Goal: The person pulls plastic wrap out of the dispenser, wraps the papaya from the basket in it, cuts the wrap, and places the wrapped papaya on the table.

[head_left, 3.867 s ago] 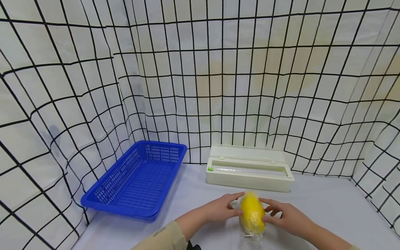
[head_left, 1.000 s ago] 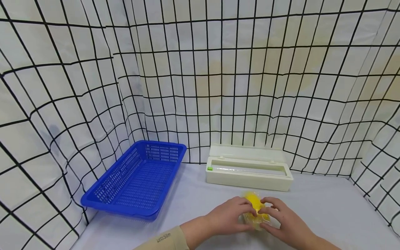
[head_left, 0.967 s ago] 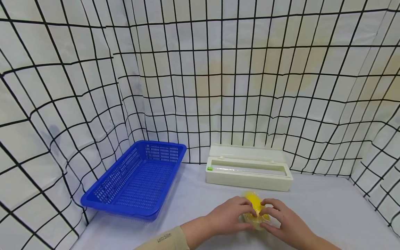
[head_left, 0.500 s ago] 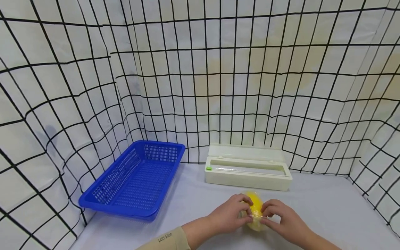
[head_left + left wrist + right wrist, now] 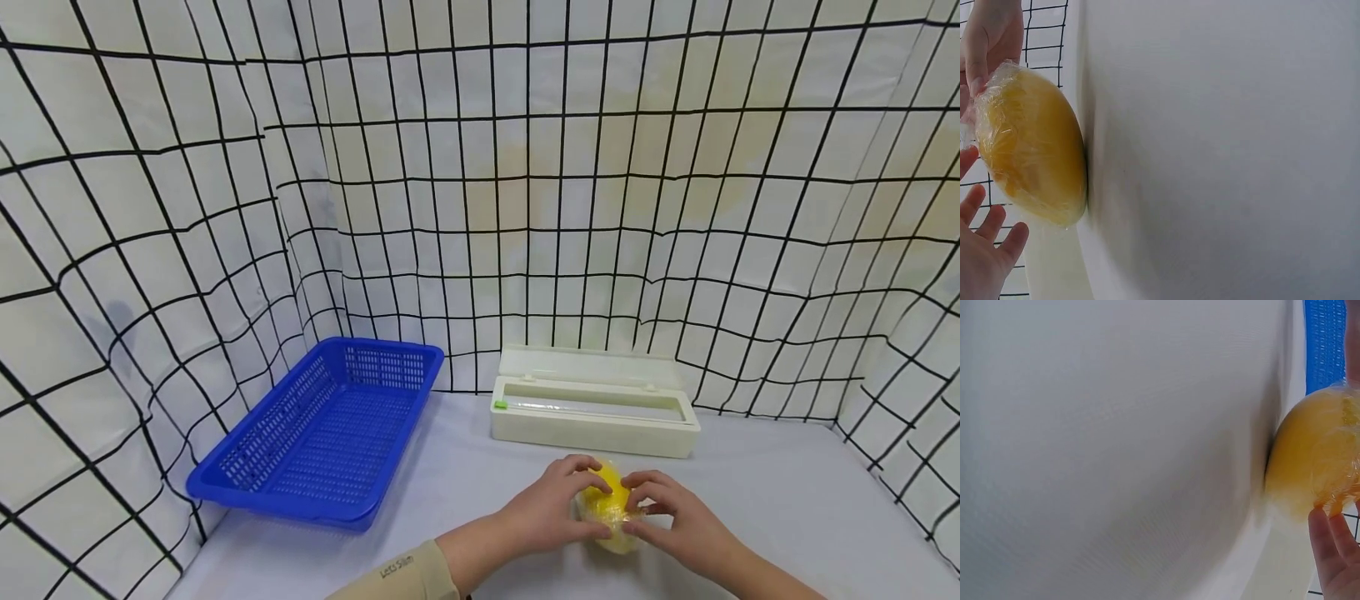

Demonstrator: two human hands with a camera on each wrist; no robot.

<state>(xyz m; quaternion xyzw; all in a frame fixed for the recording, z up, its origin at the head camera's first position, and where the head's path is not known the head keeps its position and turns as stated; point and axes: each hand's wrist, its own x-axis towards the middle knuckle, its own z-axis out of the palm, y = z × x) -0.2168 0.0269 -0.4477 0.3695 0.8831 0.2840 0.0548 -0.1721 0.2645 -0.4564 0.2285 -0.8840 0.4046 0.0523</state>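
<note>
A yellow oval fruit [image 5: 611, 500] wrapped in clear cling film rests on the white cloth, low in the head view. My left hand [image 5: 551, 508] is at its left side, fingers spread and loosely bent. In the left wrist view several left fingertips [image 5: 1013, 240] stand just off the film. At the fruit's right side my right hand [image 5: 678, 517] pinches a bit of cling film [image 5: 637, 512] between thumb and fingers. The right wrist view shows right fingertips [image 5: 1319, 515] against the crinkled film. The hands cover part of the fruit's upper side.
Behind the fruit stands a cream cling film dispenser [image 5: 592, 433], lid raised, with a roll inside and a green slider [image 5: 500, 405]. A blue perforated basket [image 5: 360, 500] stands at the left. Black-gridded white walls [image 5: 570, 208] enclose the table.
The loose film end that hung toward me 3.9 s ago is now gathered over the fruit. Since half a second ago, my left fingers have lifted and spread from the film.
</note>
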